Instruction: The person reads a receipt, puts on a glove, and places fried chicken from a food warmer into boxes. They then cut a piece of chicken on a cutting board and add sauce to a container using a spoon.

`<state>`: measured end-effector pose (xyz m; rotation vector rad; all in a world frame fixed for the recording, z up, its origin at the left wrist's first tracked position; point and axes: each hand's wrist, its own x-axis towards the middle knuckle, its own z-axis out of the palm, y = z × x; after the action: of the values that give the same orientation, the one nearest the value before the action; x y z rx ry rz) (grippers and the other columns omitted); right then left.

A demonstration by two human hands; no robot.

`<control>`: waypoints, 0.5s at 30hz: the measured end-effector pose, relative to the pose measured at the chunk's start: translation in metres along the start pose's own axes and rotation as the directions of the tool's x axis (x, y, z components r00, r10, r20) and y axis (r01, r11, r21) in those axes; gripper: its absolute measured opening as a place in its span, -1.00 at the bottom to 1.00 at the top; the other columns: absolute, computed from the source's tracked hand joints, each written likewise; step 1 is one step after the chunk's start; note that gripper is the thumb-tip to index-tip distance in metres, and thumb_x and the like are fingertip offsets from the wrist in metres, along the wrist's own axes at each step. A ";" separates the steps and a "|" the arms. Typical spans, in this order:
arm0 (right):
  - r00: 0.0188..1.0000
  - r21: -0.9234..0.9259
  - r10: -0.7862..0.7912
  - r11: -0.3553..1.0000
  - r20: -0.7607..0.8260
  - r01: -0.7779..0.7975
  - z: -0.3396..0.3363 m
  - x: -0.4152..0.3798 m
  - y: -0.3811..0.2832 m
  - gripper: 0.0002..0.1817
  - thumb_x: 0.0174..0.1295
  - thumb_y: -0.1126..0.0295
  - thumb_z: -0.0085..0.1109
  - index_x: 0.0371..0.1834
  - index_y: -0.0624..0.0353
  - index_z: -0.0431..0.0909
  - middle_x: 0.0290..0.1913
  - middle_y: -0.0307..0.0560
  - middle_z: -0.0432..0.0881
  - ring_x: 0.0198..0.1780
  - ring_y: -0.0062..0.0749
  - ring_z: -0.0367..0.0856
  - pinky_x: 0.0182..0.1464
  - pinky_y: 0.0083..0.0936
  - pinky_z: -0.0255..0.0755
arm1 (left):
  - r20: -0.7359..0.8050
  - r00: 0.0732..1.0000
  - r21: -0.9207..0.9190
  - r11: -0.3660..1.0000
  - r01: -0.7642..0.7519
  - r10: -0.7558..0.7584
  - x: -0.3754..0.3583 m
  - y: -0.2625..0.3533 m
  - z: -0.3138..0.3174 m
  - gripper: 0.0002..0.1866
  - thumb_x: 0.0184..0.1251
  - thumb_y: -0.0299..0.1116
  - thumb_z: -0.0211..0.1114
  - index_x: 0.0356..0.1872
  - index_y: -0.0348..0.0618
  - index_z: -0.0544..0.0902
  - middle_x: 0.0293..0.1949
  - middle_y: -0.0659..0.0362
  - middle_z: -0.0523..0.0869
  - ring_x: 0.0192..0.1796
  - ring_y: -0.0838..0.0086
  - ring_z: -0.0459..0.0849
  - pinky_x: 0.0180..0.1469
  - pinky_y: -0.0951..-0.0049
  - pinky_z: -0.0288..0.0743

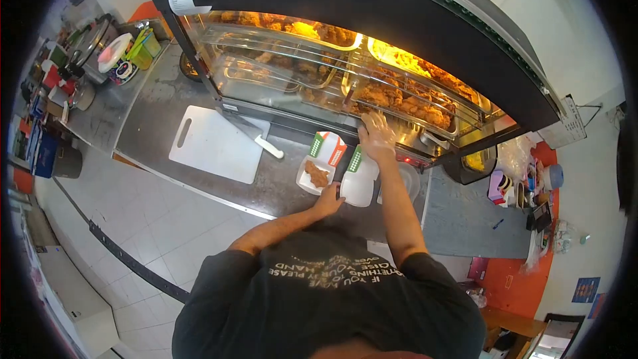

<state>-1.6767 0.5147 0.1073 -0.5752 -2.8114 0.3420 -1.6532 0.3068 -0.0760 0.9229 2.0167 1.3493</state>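
Note:
My left hand point(329, 201) is at the near edge of an open takeaway box point(307, 186), its fingers closed on the rim. A piece of fried chicken point(316, 174) lies in that box. Beside it stands a second open takeaway box point(357, 189) with a bare white inside. My right hand point(377, 134), shiny as if in a thin clear glove, reaches up to the front of the heated display case point(279, 114). Its fingers are stretched out, near the lower trays of fried chicken point(405, 108).
A white cutting board point(216, 143) and a white-handled knife point(269, 146) lie left of the boxes on the metal counter point(153, 126). A clear plastic container point(409, 183) sits behind my right forearm. Tubs point(119, 66) crowd the far left; a grey counter point(465, 216) extends right.

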 end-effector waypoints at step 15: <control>0.897 -0.098 0.225 0.974 0.380 -0.203 0.094 0.146 0.010 -0.36 0.36 -0.17 -0.25 0.33 -0.04 0.42 0.39 -0.01 0.41 0.40 -0.03 0.32 0.43 -0.10 0.12 | 0.365 0.929 -0.085 0.991 0.105 -0.067 -0.026 0.017 -0.093 -0.44 0.34 -0.25 0.35 0.30 -0.21 0.40 0.09 -0.04 0.60 0.01 0.31 0.66 0.04 0.36 0.57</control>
<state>-1.8301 0.5663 0.0446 -0.9279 -3.1507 0.4679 -1.7023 0.2390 -0.0255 0.9452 1.6714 1.1286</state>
